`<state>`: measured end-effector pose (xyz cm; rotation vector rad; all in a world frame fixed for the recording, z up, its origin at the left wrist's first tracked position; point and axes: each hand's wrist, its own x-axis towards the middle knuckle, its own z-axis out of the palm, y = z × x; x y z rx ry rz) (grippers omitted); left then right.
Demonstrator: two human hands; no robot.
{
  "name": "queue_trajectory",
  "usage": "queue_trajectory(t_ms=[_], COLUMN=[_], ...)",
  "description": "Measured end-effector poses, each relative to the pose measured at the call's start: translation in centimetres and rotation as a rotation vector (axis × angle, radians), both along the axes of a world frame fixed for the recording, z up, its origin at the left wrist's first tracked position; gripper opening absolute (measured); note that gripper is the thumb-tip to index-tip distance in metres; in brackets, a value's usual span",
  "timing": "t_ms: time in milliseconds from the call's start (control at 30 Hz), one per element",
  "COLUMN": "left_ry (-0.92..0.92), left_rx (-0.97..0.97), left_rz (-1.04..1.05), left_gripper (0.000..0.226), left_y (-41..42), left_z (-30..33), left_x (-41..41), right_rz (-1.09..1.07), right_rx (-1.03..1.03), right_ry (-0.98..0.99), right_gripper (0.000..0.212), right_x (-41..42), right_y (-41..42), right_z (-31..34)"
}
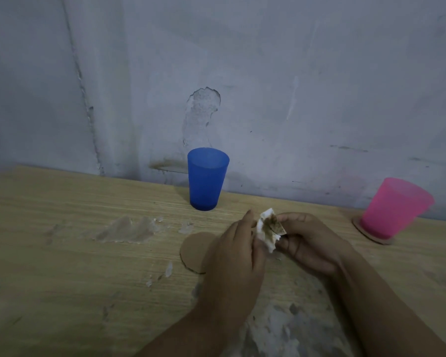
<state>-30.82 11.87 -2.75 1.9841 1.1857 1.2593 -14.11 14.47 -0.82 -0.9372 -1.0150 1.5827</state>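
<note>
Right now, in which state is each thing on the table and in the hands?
Tissue: crumpled, brown-stained, held in the air.
Left hand: pinches the tissue.
Right hand: grips the tissue.
Blue cup: upright, on the bare table.
Pink cup: upright, on a coaster.
Coaster: flat, under the pink cup.
Disc: flat, partly hidden by the left hand.
Table: top peeled in patches.

The left hand (238,251) and right hand (309,243) meet, fingers curled, pinching.
</note>
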Motion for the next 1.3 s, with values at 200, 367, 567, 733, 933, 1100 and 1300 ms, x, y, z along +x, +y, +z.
queue_trajectory(t_ms=[200,367,567,733,933,1100,1300], left_ry=[-0.172,-0.336,-0.35,-0.337,-0.461,-0.459,-0.454], left_rx=[-0.119,-0.185,-0.202,-0.177,-0.219,-0.238,-0.25], left_rz=[0.027,0.049,0.039,0.068,0.091,0.077,0.022], left_gripper=[0.034,0.03,0.024,0.021,0.011,0.011,0.009], left_y=[0.4,0.5,0.5,0.5,0.8,0.9,0.6], left_z=[0.1,0.7,0.6,0.8,0.7,0.6,0.7], left_x=[-0.4,-0.7,-0.7,-0.7,-1.0,-1.0,-0.9], right_rz=[0.201,0.237,-0.025,-0.04,0.041,0.072,-0.009], right_rx=[0.026,0.072,0.115,0.191,0.275,0.228,0.225], right_ry=[0.035,-0.049,-0.085,-0.095,-0.201,-0.178,-0.242], right_gripper=[0.047,0.041,0.02,0.023,0.02,0.023,0.019], right_x=[0.3,0.1,-0.5,-0.4,-1.1,-1.1,-1.1], right_y=[-0.2,-0.1,0.7,0.6,0.4,0.4,0.9], right_z=[0.1,0.0,-0.6,-0.5,-0.3,-0.3,-0.7])
